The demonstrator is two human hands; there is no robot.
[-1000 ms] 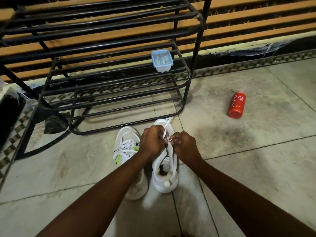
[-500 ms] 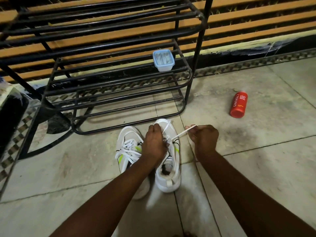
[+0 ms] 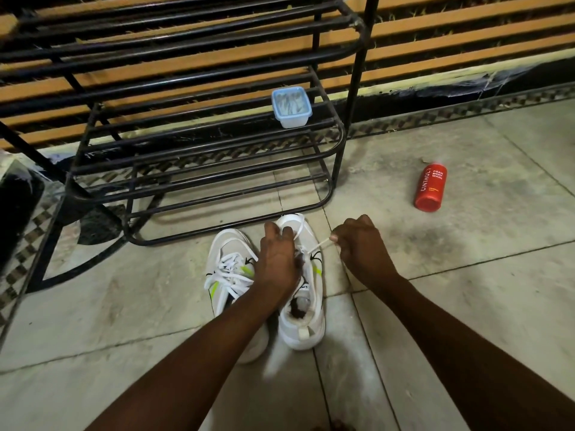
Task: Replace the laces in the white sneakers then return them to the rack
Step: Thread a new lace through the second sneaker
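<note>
Two white sneakers stand side by side on the floor in front of the black metal rack (image 3: 193,169). The left sneaker (image 3: 228,275) is laced. Over the laces area of the right sneaker (image 3: 306,318) lies my left hand (image 3: 277,262), curled on the shoe and hiding its eyelets. My right hand (image 3: 362,244) is just right of the shoe and pinches a white lace (image 3: 319,244) stretched taut from the shoe. Another lace end (image 3: 297,230) loops over the toe.
A small blue-rimmed plastic box (image 3: 291,106) sits on a rack shelf. A red body-wash bottle (image 3: 431,187) lies on the tiled floor to the right. A dark bag (image 3: 15,209) is at the left edge. A slatted wall stands behind the rack.
My right hand moved away from the shoe to the right, drawing the lace out taut. My left hand stayed on the right sneaker.
</note>
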